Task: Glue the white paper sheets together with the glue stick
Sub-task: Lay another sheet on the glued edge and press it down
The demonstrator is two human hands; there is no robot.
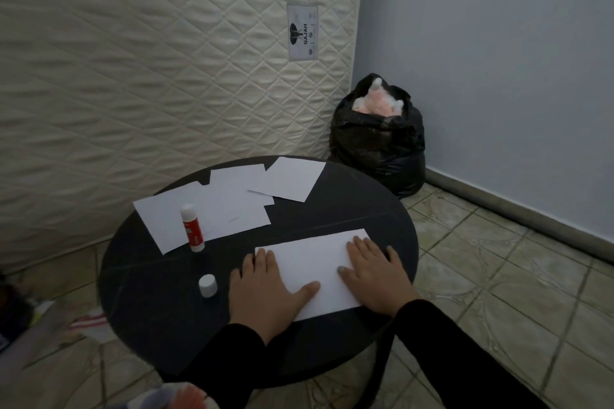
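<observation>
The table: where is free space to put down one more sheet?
Bare table lies near left, below the cap, and far right, between the far sheet and the pressed sheet. The far left is crowded: loose sheets and glue stick.

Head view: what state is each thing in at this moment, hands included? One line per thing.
Glue stick: upright on the table, uncapped.
Cap: off, standing apart from the stick.
Near sheet: flat, pressed under both hands.
Left hand: open, flat on the sheet's left end.
Right hand: open, flat on its right end.
Loose sheets: overlapping at the far side, untouched.
Black bag: open at the top, stuffed with something pale.
</observation>
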